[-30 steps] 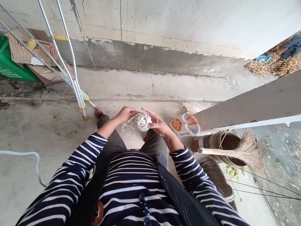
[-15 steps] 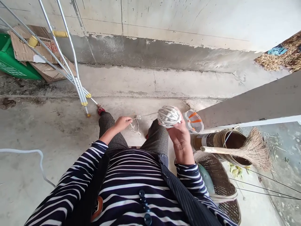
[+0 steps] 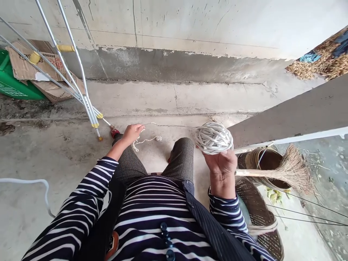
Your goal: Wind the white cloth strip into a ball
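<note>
Pale strand (image 3: 176, 125) stretched between your hands, you work above a concrete floor (image 3: 73, 170). Your left hand (image 3: 132, 133) pinches the strand beside your left knee (image 3: 119, 137); your right hand (image 3: 221, 165), palm upturned, cradles the ball of cord (image 3: 214, 138) beyond your right knee (image 3: 181, 146), toward the floor's right edge at the grey slab (image 3: 293, 108). A second ago both hands met at the ball; now they are well apart, suggesting that a length has been drawn off the winding. A small knotted wad (image 3: 158, 138) trails from the left hand, between both knees.
</note>
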The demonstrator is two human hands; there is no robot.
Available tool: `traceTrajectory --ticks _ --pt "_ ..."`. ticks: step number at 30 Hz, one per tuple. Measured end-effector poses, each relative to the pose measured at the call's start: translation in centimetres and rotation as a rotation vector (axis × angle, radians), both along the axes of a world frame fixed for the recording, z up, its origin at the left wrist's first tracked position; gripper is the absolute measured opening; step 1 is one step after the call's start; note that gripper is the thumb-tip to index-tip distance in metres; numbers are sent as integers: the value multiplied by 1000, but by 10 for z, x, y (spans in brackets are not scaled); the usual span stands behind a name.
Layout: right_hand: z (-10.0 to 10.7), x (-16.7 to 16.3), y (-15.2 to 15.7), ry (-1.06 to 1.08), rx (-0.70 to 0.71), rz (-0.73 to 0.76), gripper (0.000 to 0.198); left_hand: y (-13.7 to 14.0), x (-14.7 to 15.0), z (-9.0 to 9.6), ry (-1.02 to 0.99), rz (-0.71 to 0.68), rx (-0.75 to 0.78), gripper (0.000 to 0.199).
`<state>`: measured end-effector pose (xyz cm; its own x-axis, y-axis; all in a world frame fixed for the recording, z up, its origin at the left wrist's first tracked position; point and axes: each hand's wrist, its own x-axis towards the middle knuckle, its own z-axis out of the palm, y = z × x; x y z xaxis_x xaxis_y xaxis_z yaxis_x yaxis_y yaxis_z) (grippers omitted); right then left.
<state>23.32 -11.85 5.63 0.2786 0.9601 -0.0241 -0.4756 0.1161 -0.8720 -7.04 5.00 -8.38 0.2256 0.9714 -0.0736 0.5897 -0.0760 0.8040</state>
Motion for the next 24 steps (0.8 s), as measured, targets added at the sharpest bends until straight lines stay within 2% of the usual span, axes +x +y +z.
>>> traceTrajectory --ticks 4,9,13,15,18,21,24 --pt "-1 -15 11 45 -48 61 65 -10 23 7 52 -15 -41 33" --pt "-7 -38 31 80 -127 151 59 -46 66 37 -177 -191 80 36" --pt "-8 -53 40 54 -148 230 55 -60 88 57 -200 -195 178 18" --pt "-5 -58 42 44 -150 253 56 -63 95 58 -140 -170 162 9" --pt "2 -64 44 35 -133 262 58 -64 103 53 -87 -166 125 6" --pt "9 -65 45 28 -118 268 60 -62 101 49 -116 -160 105 9" --pt "13 -65 44 13 -115 245 59 -56 87 51 -178 -96 139 17"
